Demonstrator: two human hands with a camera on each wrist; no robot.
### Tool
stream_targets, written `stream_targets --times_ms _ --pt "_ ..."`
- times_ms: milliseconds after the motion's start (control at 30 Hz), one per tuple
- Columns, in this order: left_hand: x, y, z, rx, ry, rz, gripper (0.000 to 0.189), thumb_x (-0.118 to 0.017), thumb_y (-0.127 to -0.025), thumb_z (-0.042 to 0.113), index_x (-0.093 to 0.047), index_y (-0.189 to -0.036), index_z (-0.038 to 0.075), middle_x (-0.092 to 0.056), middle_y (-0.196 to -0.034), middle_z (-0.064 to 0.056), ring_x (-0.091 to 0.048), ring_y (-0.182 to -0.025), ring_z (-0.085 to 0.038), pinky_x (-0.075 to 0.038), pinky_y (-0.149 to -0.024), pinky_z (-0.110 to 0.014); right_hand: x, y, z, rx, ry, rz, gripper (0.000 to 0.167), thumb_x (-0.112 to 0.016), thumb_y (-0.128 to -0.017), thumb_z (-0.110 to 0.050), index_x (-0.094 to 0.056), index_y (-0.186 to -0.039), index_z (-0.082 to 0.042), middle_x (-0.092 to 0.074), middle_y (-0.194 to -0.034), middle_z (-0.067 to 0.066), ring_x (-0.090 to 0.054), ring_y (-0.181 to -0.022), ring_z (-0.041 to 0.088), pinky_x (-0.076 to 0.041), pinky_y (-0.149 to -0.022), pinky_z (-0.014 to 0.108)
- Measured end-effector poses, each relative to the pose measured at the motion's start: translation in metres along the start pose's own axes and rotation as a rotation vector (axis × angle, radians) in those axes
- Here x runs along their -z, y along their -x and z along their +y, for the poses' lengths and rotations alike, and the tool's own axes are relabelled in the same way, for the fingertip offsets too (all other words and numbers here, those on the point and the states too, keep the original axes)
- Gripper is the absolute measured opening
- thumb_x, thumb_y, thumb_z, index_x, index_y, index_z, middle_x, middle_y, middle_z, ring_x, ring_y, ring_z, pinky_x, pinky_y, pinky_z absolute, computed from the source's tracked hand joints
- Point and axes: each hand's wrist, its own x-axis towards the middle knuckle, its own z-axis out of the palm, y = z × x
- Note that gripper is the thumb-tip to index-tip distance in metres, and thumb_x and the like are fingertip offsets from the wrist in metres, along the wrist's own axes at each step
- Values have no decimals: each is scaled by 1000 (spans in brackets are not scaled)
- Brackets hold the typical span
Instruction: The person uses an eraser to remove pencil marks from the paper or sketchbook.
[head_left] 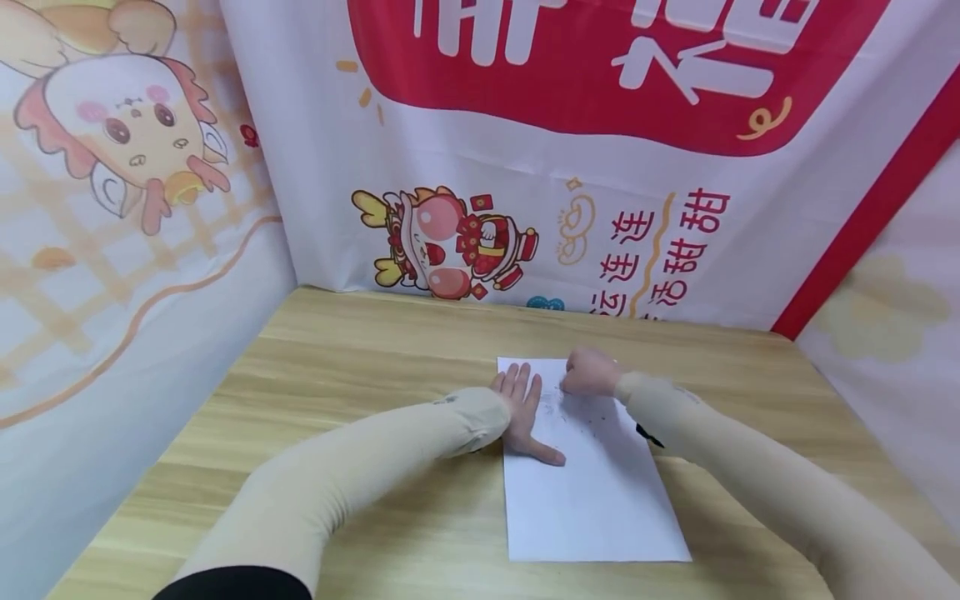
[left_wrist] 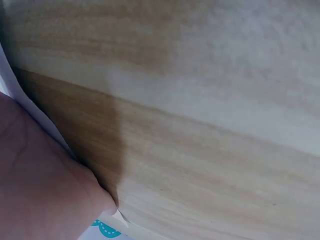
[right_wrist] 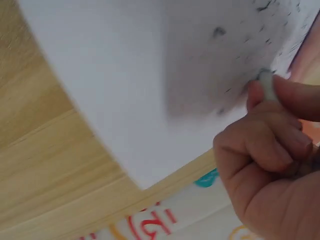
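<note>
A sheet of white paper (head_left: 592,508) lies on the wooden table. My left hand (head_left: 522,417) rests flat on its left side, with fingers straight and thumb spread to the right. Near the sheet's far edge, my right hand (head_left: 590,372) pinches a small whitish eraser (right_wrist: 269,86) between thumb and fingers. The eraser's darkened end meets the paper in the right wrist view. Dark crumbs (right_wrist: 219,32) are scattered around it, and faint grey marks (head_left: 551,407) show between the hands.
The wooden table (head_left: 360,350) extends on both sides of the sheet. A printed white and red cloth (head_left: 315,167) hangs behind its far edge, with another patterned cloth (head_left: 150,325) at the left. A small black object (head_left: 649,435) shows beneath the right sleeve.
</note>
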Motion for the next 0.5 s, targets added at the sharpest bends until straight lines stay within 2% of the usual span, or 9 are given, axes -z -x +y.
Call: stream_targets --times_ms 133,233,333,500 --pt "-1 -1 4 -5 0 -14 145 -39 -55 102 16 -155 13 25 -158 -15 23 -143 -31 9 -115 -45 -7 19 -15 85 33 -28 16 -67 -90 -8 -70 -103 2 -69 -91 10 -65 -85 25 -54 -83 43" --pt "5 3 8 -7 -8 -27 144 -38 -56 102 17 -155 12 25 -158 -15 23 -143 -32 9 -115 -45 -13 36 -26 129 13 -73 16 -67 -90 -6 -68 -105 1 -68 -92 8 -65 -87 24 -53 -85 42" --pt "10 8 12 -5 -23 -20 145 -39 -56 101 15 -156 12 23 -160 -15 20 -144 -31 8 -115 -45 -15 45 -27 115 -27 -94 17 -68 -90 -6 -69 -105 1 -68 -90 5 -64 -83 20 -54 -83 41" --pt "14 10 11 -10 -39 -29 143 -35 -57 102 17 -155 12 26 -158 -15 24 -143 -32 9 -115 -46 -12 41 -20 62 -35 -9 21 -70 -90 -10 -68 -107 1 -68 -93 7 -65 -87 22 -53 -86 42"
